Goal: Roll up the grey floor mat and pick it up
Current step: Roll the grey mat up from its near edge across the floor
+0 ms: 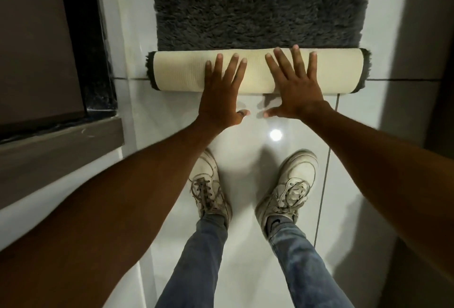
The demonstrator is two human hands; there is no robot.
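Observation:
The grey shaggy floor mat [260,15] lies on the white tiled floor ahead of me. Its near end is rolled into a tube, so the cream backing of the rolled part [179,71] faces up, with dark pile showing at both ends. My left hand [222,89] rests flat on the roll left of its middle, fingers spread. My right hand [294,81] lies flat on the roll right of its middle, fingers spread and reaching the far edge. Both thumbs hang over the floor in front of the roll. Neither hand grips the mat.
My two feet in white sneakers [248,184] stand on the glossy tile [245,140] just behind the roll. A dark door frame and raised threshold [81,62] run along the left. A wall [417,37] borders the right side.

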